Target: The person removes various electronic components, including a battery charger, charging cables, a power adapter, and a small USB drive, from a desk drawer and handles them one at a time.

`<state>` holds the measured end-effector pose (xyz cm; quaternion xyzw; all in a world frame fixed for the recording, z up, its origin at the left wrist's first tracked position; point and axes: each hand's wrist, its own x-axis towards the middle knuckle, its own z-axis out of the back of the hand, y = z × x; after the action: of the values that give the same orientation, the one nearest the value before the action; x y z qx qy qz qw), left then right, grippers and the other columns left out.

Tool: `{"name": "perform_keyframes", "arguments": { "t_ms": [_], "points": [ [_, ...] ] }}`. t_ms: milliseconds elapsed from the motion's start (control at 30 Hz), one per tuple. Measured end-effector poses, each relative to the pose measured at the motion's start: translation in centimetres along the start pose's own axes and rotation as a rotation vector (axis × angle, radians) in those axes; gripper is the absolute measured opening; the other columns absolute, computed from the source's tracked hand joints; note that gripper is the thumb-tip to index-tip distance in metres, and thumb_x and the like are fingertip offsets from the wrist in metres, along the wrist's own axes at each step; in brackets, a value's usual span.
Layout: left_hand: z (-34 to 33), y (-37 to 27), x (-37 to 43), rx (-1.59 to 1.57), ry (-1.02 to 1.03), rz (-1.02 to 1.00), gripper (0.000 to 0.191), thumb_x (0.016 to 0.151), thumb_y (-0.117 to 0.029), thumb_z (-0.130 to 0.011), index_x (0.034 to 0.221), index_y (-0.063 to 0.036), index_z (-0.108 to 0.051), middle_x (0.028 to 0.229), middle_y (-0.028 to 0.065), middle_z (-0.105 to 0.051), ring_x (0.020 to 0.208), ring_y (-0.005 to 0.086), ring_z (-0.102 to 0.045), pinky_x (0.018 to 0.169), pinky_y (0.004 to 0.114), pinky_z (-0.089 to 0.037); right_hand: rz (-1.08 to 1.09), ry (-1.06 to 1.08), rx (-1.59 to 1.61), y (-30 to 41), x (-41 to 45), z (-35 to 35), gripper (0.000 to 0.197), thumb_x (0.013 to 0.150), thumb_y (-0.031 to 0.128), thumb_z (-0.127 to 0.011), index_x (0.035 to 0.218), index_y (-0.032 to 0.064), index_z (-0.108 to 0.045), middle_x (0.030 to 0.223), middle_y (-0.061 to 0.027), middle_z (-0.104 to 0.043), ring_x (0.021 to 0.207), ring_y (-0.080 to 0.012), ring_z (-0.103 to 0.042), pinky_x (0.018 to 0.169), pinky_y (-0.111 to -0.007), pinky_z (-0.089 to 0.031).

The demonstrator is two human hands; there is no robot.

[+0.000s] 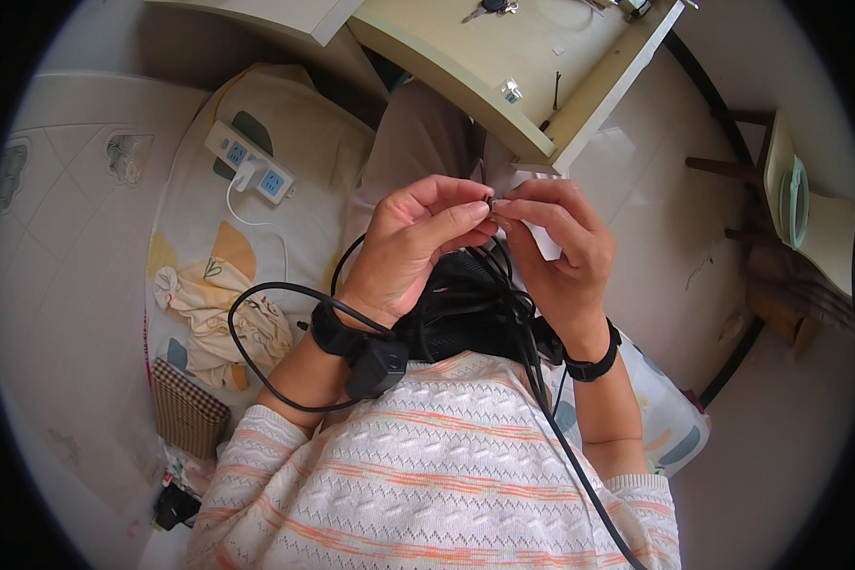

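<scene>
My left hand [417, 239] and my right hand [566, 242] meet in front of my lap, fingertips close together. Pinched between them is a tiny dark object [492, 204] with a light edge; it is too small and too covered by fingers to identify. Black straps with mounted devices circle both wrists, and a black camera-like box [377, 367] sits at the left one. Behind the hands, a black pouch [456, 313] rests at my waist with black cables [516, 306] bundled over it.
An open wooden drawer [463, 68] juts out just beyond my hands, holding keys [495, 7], a hairpin [557, 91] and small items. On the bed cover at left lie a power strip [253, 162], crumpled cloth [228, 320] and a checked pouch [189, 410]. A chair [769, 167] stands at right.
</scene>
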<state>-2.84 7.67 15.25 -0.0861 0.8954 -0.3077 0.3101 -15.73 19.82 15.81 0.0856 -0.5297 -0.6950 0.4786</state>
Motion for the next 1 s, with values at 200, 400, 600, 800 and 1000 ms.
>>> {"name": "perform_keyframes", "arguments": {
  "t_ms": [200, 400, 600, 800, 1000],
  "points": [
    [0.3, 0.4, 0.1, 0.004, 0.036, -0.015, 0.018, 0.092, -0.006, -0.064, 0.110, -0.0019, -0.065, 0.101, 0.0070, -0.069, 0.091, 0.0144, -0.068, 0.084, 0.027, -0.056, -0.229, -0.030, 0.227, -0.3, -0.7, -0.4, 0.019, 0.074, -0.010, -0.071, 0.088, 0.0020, -0.068, 0.090, -0.0084, -0.063, 0.081, -0.0190, -0.064, 0.070, -0.028, -0.052],
    [0.2, 0.4, 0.1, 0.026, 0.034, -0.037, 0.018, 0.092, -0.005, -0.064, 0.110, -0.0003, -0.065, 0.101, 0.0085, -0.069, 0.091, 0.0150, -0.068, 0.084, 0.027, -0.056, -0.485, -0.035, 0.536, 0.3, -0.7, -0.5, 0.013, 0.082, -0.006, -0.069, 0.094, -0.0029, -0.064, 0.092, -0.0055, -0.063, 0.083, -0.0128, -0.063, 0.078, -0.026, -0.050],
    [0.2, 0.4, 0.0, 0.116, 0.054, -0.071, 0.017, 0.092, -0.004, -0.063, 0.108, -0.0008, -0.065, 0.101, 0.0082, -0.069, 0.094, 0.0159, -0.067, 0.088, 0.031, -0.055, -0.728, -0.016, 0.706, 0.6, -0.5, -0.1, 0.013, 0.086, -0.001, -0.070, 0.096, -0.0031, -0.062, 0.093, -0.0043, -0.064, 0.084, -0.0107, -0.064, 0.078, -0.024, -0.052],
    [-0.3, 0.3, -0.1, 0.128, 0.000, -0.116, 0.016, 0.092, -0.004, -0.064, 0.107, 0.0015, -0.066, 0.097, 0.0089, -0.070, 0.085, 0.0135, -0.067, 0.078, 0.026, -0.055, -0.726, -0.020, 0.766, 0.4, -0.4, -0.2, 0.014, 0.085, -0.001, -0.071, 0.096, -0.0022, -0.062, 0.090, -0.0045, -0.065, 0.084, -0.0112, -0.065, 0.076, -0.023, -0.053],
    [0.2, 0.2, -0.1, 0.131, 0.039, -0.087, 0.015, 0.092, -0.006, -0.063, 0.106, -0.0016, -0.064, 0.098, 0.0082, -0.070, 0.090, 0.0149, -0.068, 0.082, 0.029, -0.055, -0.735, 0.043, 0.879, 0.3, -0.3, 0.4, 0.015, 0.085, -0.003, -0.071, 0.097, -0.0018, -0.062, 0.092, -0.0046, -0.065, 0.086, -0.0116, -0.066, 0.079, -0.024, -0.054]
  ]
}}
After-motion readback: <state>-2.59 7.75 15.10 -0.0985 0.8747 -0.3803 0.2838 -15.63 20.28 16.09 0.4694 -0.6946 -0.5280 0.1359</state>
